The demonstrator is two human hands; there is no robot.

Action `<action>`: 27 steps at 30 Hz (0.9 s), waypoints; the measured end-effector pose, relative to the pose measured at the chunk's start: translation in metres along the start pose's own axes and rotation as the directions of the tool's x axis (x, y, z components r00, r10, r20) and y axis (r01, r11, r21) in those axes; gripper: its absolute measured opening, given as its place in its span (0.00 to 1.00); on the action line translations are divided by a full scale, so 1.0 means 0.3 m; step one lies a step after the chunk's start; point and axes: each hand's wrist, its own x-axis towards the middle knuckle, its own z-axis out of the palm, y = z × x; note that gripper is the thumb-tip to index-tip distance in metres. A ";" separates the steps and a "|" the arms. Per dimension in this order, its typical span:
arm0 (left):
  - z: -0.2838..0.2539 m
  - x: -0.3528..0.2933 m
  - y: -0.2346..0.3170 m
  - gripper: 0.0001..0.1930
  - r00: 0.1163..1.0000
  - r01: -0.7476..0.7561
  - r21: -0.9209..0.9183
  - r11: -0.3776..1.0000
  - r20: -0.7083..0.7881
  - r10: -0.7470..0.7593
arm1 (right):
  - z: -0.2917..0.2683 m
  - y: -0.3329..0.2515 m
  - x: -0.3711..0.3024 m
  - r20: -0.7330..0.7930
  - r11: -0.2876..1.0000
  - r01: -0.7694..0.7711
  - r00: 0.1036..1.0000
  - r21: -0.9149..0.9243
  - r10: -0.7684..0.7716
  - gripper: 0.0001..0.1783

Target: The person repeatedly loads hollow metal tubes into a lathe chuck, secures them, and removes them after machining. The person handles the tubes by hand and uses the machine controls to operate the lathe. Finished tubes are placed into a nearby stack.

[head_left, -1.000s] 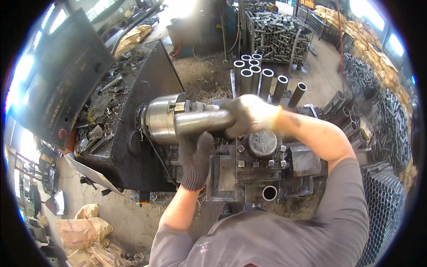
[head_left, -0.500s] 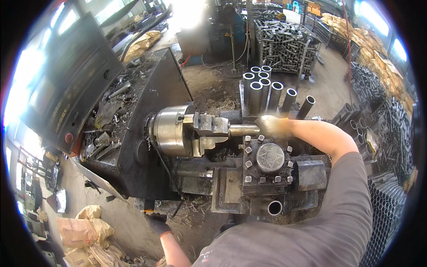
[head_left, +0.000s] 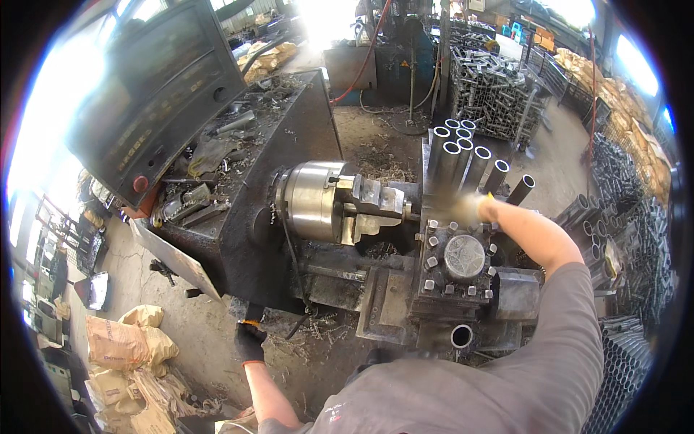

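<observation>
My right hand [head_left: 471,209], in a pale glove, is smeared by motion beyond the tool post [head_left: 464,257] of a lathe. A greyish blur lies at its fingers; whether it holds a tube cannot be made out. To its left is the steel chuck [head_left: 312,201] with stepped jaws [head_left: 377,197]; a short metal piece [head_left: 410,210] shows at their end. Below the headstock, my left hand [head_left: 250,343], in a black glove with an orange cuff, is closed around something dark beside a yellow-orange piece [head_left: 251,322]; the thing in its grip is mostly hidden.
Several steel tubes [head_left: 473,165] stand upright behind the tool post. One more tube [head_left: 461,335] stands at the carriage's near side. Metal scraps lie on the headstock [head_left: 271,119]. A wire crate of parts [head_left: 499,87] stands behind; stacked tubes [head_left: 623,362] are at right, sacks [head_left: 119,343] at lower left.
The view has shifted. My right hand has drawn back rightward from the chuck, and the long tube end between the jaws and hand no longer shows. My left hand has risen toward the yellow-orange piece.
</observation>
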 end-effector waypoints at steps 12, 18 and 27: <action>0.872 -0.181 1.014 0.21 -0.093 -0.495 0.730 -0.471 0.495 0.864 | 0.118 -0.023 -0.537 -0.417 0.617 -0.325 0.510 0.717 0.753 0.24; 1.087 0.107 1.383 0.42 0.718 -0.163 0.956 -0.246 0.286 0.635 | -0.023 -0.240 -0.806 -0.538 0.565 0.012 0.325 0.825 0.778 0.13; 1.012 -0.530 0.739 0.22 0.302 -0.952 0.267 0.151 0.728 0.616 | -0.193 -0.652 -1.001 -0.988 0.932 0.359 0.119 -0.047 -0.096 0.17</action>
